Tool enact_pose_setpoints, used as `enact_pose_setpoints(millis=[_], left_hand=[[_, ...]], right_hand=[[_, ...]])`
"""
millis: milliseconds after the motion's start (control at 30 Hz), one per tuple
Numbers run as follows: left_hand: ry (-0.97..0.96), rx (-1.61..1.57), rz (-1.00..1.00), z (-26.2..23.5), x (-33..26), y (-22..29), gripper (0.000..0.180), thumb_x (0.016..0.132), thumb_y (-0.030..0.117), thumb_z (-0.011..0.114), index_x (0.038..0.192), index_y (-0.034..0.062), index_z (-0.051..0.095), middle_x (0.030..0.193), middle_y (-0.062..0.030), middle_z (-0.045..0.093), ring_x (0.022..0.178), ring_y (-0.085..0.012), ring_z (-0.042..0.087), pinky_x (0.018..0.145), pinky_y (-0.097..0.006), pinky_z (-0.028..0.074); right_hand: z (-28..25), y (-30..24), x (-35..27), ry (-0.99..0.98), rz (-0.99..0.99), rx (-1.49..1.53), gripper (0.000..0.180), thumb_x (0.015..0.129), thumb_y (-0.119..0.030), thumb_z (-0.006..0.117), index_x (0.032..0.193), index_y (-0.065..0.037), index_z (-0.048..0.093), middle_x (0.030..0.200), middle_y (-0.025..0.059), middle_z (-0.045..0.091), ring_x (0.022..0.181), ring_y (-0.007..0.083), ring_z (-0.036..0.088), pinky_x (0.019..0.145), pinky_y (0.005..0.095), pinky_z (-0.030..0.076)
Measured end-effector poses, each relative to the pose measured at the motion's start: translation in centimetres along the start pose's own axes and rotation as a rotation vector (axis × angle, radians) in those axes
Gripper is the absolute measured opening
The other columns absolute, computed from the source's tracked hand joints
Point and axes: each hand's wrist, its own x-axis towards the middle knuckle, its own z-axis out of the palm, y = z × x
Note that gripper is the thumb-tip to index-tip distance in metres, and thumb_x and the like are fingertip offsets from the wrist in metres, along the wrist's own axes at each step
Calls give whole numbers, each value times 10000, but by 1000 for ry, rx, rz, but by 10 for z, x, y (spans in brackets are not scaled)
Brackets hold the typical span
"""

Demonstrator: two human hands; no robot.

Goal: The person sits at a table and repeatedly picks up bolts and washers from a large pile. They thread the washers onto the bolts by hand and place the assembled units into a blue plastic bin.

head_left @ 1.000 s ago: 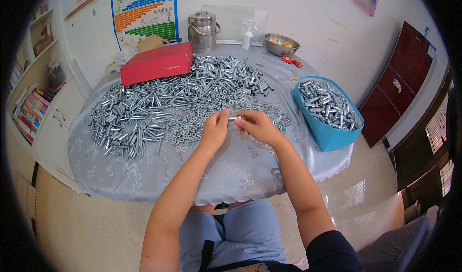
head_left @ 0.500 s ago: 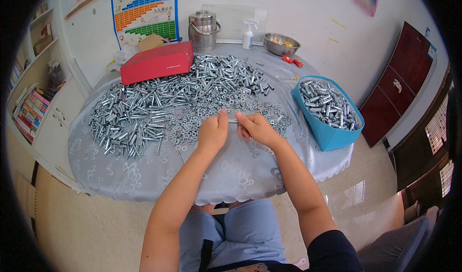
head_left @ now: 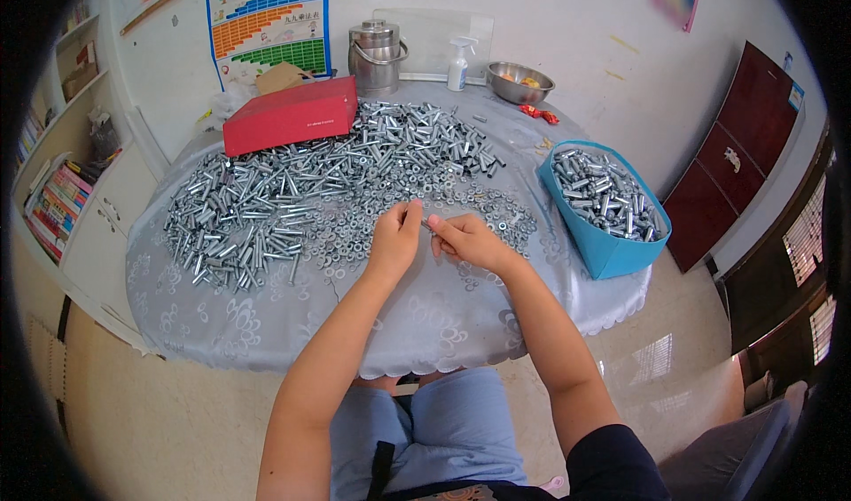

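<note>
Though barely visible, fastener (head_left: pixel 425 220) crosswise (between fingers (head_left: pixel 435 222)).

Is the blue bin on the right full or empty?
Full, or nearly so: metal fasteners are heaped close to the rim of the blue bin.

Room in a home, patterned tablecloth (head_left: pixel 417 332) with scalloped edge, shelved books (head_left: pixel 60 208), colourful wall chart (head_left: pixel 270 13), steel bowl (head_left: pixel 523 96)

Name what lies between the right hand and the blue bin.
Head view: scattered small metal rings lie next to the right hand, then a strip of grey tablecloth up to the blue bin.
</note>
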Motion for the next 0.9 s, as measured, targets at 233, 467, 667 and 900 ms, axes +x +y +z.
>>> enact_pose_setpoints(millis=[233,467,667,900], left_hand=[[14,272,63,-4,-5,6,466,887,404,378,796,-9,572,711,-191,585,673,-344,558,597,-394,419],[-161,561,134,-10,-7,21,501,875,442,385,719,6,575,644,-176,571,614,-357,550,542,-410,406],[-235,673,230,-10,-7,17,517,876,454,388,685,8,567,672,-184,574,629,-360,556,548,-434,417],[-222,722,285,-9,-9,21,470,885,405,400,668,12,537,662,-177,569,628,-355,556,547,-436,420]], right_hand=[[1,0,0,27,-159,-132,445,858,-430,496,651,-41,557,519,-29,418,464,56,363,432,215,284],[-4,0,0,72,-35,164,492,872,-460,445,617,-44,513,504,-12,407,435,77,368,416,220,290],[-12,2,3,98,18,49,606,873,-524,377,515,-45,471,461,14,412,407,100,372,409,231,296],[-10,-3,1,87,114,186,526,885,-482,392,566,-65,434,494,-12,360,411,90,325,402,236,268]])
